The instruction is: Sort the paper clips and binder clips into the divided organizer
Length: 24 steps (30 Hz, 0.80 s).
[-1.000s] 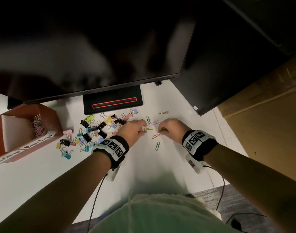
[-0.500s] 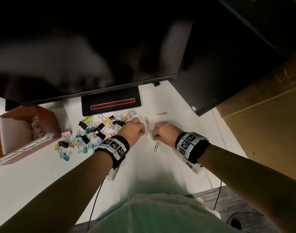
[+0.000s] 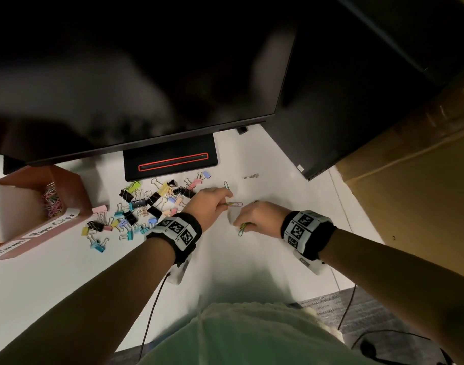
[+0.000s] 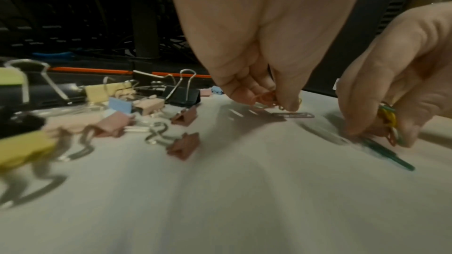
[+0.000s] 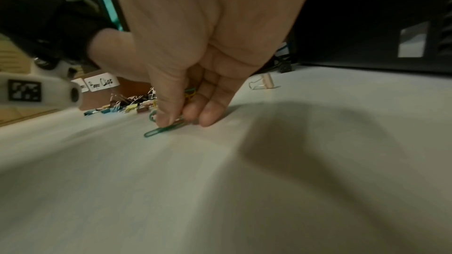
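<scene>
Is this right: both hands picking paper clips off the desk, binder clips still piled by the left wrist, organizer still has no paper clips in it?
Not quite. The organizer already holds a bunch of paper clips, as the head view shows. The rest stands: left hand and right hand pinch clips off the desk, with binder clips piled by the left wrist.

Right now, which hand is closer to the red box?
Left. The left hand is beside the binder clips, nearer the red box. The right hand is farther away.
</scene>
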Each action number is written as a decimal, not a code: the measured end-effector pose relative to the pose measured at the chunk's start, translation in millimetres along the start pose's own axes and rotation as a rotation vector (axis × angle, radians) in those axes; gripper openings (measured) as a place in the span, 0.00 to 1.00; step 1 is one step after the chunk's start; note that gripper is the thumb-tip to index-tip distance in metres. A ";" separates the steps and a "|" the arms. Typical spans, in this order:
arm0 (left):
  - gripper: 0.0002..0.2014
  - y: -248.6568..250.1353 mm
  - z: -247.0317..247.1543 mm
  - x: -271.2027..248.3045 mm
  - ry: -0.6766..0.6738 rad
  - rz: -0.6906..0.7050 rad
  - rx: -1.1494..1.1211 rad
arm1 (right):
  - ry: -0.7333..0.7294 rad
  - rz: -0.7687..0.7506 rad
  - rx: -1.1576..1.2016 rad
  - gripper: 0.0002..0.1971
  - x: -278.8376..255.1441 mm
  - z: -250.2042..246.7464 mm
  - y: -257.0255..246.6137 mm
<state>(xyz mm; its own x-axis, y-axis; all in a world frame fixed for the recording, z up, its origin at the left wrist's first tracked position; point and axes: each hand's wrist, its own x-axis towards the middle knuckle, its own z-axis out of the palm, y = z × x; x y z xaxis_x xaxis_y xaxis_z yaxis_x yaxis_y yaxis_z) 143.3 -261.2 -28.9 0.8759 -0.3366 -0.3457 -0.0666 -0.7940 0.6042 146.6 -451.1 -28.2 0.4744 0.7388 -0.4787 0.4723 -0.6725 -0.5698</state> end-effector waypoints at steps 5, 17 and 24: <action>0.08 7.0 -1.0 11.9 -0.089 -0.048 0.113 | 0.027 -0.011 -0.092 0.10 4.2 3.3 -1.4; 0.04 -3.3 -2.0 0.7 -0.077 0.009 0.104 | 0.021 0.078 -0.014 0.09 1.1 -1.9 10.3; 0.18 5.1 -17.5 18.0 0.012 -0.060 0.132 | -0.007 0.118 0.017 0.09 0.7 -5.7 9.9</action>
<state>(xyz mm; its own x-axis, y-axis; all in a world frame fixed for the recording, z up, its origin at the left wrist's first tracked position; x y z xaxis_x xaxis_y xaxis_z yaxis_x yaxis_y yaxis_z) 167.1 -262.5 -19.5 0.8857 -0.2814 -0.3694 -0.0760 -0.8725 0.4826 155.8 -457.5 -30.3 0.5208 0.6546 -0.5480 0.4008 -0.7542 -0.5201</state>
